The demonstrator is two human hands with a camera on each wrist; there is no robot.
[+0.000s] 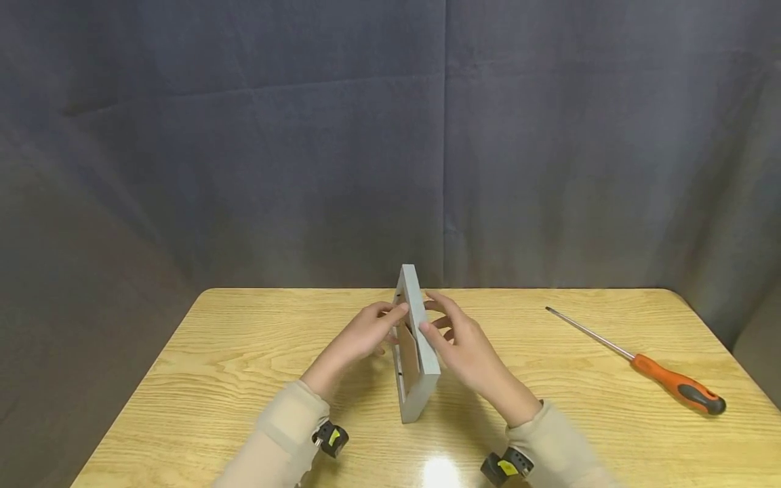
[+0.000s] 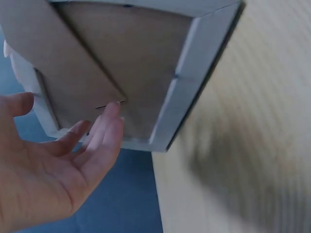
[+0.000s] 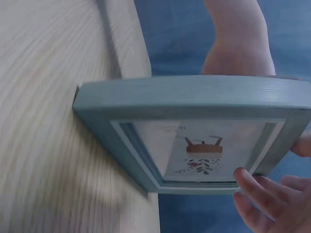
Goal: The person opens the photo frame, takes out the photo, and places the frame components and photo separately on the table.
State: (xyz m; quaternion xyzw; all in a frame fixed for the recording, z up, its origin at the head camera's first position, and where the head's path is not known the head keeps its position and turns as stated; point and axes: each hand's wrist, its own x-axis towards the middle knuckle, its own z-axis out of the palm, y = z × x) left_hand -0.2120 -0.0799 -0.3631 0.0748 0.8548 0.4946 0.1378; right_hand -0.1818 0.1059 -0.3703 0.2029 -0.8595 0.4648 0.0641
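Observation:
A picture frame [image 1: 413, 332] with a pale grey-blue border stands on edge on the table, tilted a little. Its brown backing [image 2: 141, 53] faces left and carries a brown stand flap [image 2: 63, 53]. At this back side is my left hand [image 1: 366, 331], its fairly straight fingers [image 2: 104, 128] right at the flap's lower end. My right hand [image 1: 466, 349] holds the frame from the front side, thumb on the border and fingertips close to the glazed front. Behind the glass, a print of a potted plant [image 3: 204, 154] shows upside down in the right wrist view.
A screwdriver [image 1: 662, 376] with an orange and black handle lies at the right of the wooden table [image 1: 244, 352], its metal tip toward the back. A dark grey curtain [image 1: 342, 169] hangs behind the table's far edge.

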